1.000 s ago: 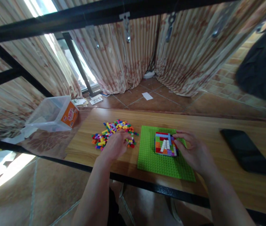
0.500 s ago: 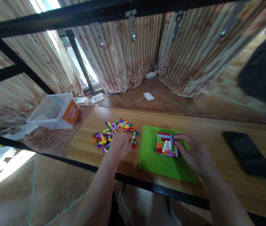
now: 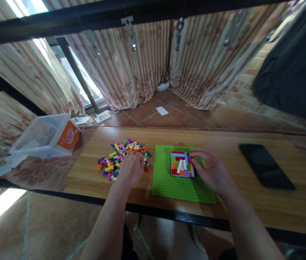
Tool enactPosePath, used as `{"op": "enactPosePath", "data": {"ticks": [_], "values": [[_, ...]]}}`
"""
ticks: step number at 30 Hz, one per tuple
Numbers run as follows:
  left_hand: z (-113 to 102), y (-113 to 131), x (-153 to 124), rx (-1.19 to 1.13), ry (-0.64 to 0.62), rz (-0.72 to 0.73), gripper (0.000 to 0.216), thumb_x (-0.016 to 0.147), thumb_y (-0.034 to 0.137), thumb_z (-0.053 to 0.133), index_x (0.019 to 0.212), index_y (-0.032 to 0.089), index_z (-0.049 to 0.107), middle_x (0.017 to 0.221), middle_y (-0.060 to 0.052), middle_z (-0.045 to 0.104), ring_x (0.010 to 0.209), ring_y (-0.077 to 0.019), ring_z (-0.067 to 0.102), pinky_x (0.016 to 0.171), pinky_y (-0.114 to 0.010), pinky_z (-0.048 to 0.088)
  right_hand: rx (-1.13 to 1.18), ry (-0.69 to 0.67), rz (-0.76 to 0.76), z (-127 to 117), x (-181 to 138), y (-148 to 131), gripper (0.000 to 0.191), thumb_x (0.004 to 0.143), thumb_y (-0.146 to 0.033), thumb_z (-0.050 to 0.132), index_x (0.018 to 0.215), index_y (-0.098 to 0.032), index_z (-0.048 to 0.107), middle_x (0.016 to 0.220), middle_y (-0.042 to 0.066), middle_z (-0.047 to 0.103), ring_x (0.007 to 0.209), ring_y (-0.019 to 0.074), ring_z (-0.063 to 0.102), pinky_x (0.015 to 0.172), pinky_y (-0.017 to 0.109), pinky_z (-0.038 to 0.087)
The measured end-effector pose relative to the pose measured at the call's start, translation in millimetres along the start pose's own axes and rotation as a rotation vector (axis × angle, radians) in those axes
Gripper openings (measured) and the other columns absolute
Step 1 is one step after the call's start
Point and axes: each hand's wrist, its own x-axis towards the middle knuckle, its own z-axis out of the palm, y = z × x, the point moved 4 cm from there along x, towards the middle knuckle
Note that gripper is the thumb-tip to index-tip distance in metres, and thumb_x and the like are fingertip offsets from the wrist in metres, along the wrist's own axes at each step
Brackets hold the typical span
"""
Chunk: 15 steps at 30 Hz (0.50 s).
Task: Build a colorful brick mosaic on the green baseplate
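Observation:
A heap of small colourful toy bricks (image 3: 112, 162) lies on the left part of the table. My left hand (image 3: 131, 167) reaches into its right side, back of the hand up. Its fingers are curled down and mostly hidden, so what they grip cannot be made out. To the right, a low square brick build (image 3: 174, 165) of several colours sits on the green baseplate (image 3: 166, 189). Two white bricks (image 3: 181, 166) lie loosely slanted on top. My right hand (image 3: 211, 169) pinches the build's upper right edge between thumb and fingers, near a purple brick.
A black phone (image 3: 265, 166) lies on the wooden table (image 3: 229, 144) at the right. Beyond the left end stands a clear plastic bin (image 3: 44, 135) with an orange label. A black metal bar (image 3: 88, 21) crosses overhead, and a dark bag-like shape (image 3: 294, 68) hangs upper right.
The view has shifted, so the table things appear farther left. My left hand stays at the heap, and my right hand stays at the build's right edge.

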Motion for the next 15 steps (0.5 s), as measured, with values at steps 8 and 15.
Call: {"op": "enactPosePath", "data": {"ticks": [8, 15], "values": [[3, -3, -2, -0.013, -0.033, 0.021, 0.014, 0.085, 0.012, 0.058, 0.089, 0.017, 0.071, 0.101, -0.010, 0.069, 0.098, -0.0233, 0.063, 0.092, -0.035, 0.047, 0.035, -0.079, -0.012, 1, -3, -6, 0.022, 0.089, -0.028, 0.055, 0.103, -0.025, 0.072, 0.127, 0.010, 0.063, 0.115, 0.0263, 0.063, 0.103, 0.048, 0.049], [2, -1, 0, 0.011, -0.023, 0.008, 0.015, 0.086, 0.012, 0.055, 0.086, 0.017, 0.070, 0.097, -0.010, 0.070, 0.096, -0.0229, 0.064, 0.087, -0.033, 0.047, 0.045, -0.134, -0.023, 5, -6, -12, 0.024, 0.091, -0.027, 0.052, 0.104, -0.025, 0.073, 0.130, 0.011, 0.059, 0.122, 0.0280, 0.058, 0.106, 0.051, 0.045]]}}
